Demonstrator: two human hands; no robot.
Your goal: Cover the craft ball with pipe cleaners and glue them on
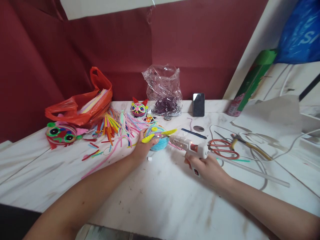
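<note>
In my left hand [144, 146] is a round blue craft figure [161, 142] wound from fuzzy pipe cleaners, with yellow pieces sticking out at its sides. My right hand [203, 166] is wrapped around the handle of a white hot glue gun [181, 141], a long clear glue stick [265, 178] trailing from its back. The gun's nozzle points left and reaches the figure's upper side; whether it touches cannot be made out. A small white piece [149, 159] lies on the table just below the figure.
Red-handled scissors [225, 149], yellow-handled pliers [252, 148] and a cord lie at right. A phone [198, 105] leans at the back beside a clear bag [166, 93]. Leftward are pipe cleaners [110, 126], a red bag [97, 100] and two finished-looking animal figures [62, 134].
</note>
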